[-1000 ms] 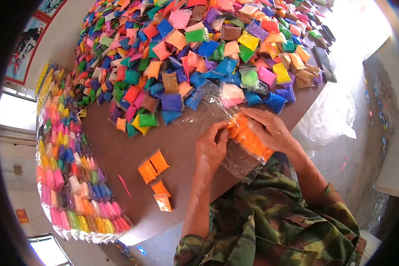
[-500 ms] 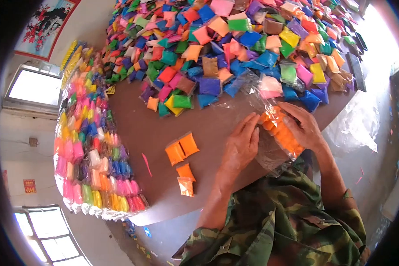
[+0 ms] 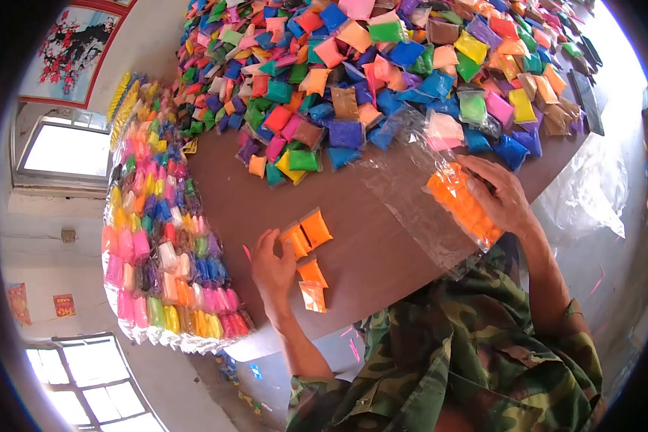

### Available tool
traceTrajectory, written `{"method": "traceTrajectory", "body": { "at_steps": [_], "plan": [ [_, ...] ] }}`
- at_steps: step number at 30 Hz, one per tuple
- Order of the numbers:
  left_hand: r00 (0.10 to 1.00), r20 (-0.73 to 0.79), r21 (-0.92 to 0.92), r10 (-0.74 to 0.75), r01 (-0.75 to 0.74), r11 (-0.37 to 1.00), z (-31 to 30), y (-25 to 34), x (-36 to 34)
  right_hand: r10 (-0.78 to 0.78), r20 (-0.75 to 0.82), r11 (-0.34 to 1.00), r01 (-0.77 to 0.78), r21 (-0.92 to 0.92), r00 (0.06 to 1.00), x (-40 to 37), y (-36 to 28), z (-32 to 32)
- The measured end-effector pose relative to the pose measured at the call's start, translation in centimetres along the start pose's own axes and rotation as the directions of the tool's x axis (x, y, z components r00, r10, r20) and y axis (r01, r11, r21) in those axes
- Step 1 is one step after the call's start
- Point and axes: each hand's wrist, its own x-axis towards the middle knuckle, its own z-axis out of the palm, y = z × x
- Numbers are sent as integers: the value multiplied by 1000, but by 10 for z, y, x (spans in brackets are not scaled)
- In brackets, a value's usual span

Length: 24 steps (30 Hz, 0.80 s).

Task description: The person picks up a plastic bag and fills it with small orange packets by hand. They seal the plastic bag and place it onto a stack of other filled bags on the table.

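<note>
My left hand (image 3: 273,268) is at the left edge of a group of small orange packets (image 3: 315,228), its fingers curved and apart beside the upper packets. Two more orange packets (image 3: 312,273) lie just below these. At the right, my right hand (image 3: 498,193) rests on a clear plastic bag (image 3: 417,209) with a stack of orange packets (image 3: 462,205) inside. Its fingers lie over the right side of the stack. The bag's loose film spreads leftward over the brown table (image 3: 367,266).
A large heap of multicoloured packets (image 3: 345,104) covers the far part of the table. Rows of bagged colourful packets (image 3: 165,252) stand along the left edge. A dark flat object (image 3: 587,101) and clear plastic sheeting (image 3: 587,187) are at the right.
My left hand has left the filled bag and moved left to the loose orange packets. My right hand stays on the bag, whose film now lies spread further left.
</note>
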Motion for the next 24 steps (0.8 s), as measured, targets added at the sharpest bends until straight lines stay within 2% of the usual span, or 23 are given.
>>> {"method": "traceTrajectory", "body": {
  "at_steps": [1,4,7,10,13,14,17,20,22,24],
  "plan": [
    [992,85,-76,-96,102,992,-1,-4,1,6,-2,1000,-6,1,1000,0,-1,0],
    [961,195,-292,-195,247,924,-5,-2,4,12,-4,999,-11,47,1000,-1,2,0],
    [960,143,-304,-241,274,912,-12,6,5,33,9,999,-33,39,999,-1,1,-1],
    [987,83,-222,-139,155,963,-20,8,4,32,5,999,-32,19,999,-1,2,0],
    [990,55,-254,-130,140,957,-24,4,-2,55,29,996,-57,64,998,1,-3,-4],
    [984,92,-325,-150,173,930,-23,-2,-2,17,3,999,-18,41,1000,-1,3,-1],
    [997,59,-735,-49,77,674,-22,46,-7,35,20,997,-37,64,999,1,0,-3],
    [988,154,-838,23,119,533,7,90,-2,52,31,996,-54,66,998,1,-1,-3],
    [973,219,-839,79,146,523,33,124,3,44,28,997,-45,63,999,1,0,-3],
    [962,218,-892,164,128,433,71,148,9,28,20,998,-29,56,999,1,1,-3]
  ]
}}
